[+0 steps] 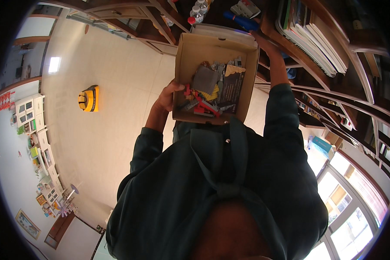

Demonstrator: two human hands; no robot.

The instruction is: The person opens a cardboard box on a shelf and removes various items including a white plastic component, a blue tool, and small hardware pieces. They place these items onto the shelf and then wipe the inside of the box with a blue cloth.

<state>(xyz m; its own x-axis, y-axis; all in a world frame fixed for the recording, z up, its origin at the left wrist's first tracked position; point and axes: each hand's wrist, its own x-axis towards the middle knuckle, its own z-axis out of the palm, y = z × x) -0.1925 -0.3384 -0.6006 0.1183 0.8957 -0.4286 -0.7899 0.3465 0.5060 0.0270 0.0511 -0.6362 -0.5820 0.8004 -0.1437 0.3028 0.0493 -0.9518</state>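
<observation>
An open cardboard box is in front of my body, gripped at its left wall by my left hand, with the thumb over the rim. Inside lie loose grey building-block pieces, red toy pieces, a yellow piece, a flat grey piece and a dark printed card or booklet. My right hand reaches past the box's far right corner, beside a blue object on the dark shelf; its fingers are partly hidden, and whether it holds anything is unclear.
Clear plastic bottles stand beyond the box, near a small white-and-grey package. A wooden shelf unit with books and notebooks rises at the right. A yellow and black bag-like object rests on the tiled floor at left.
</observation>
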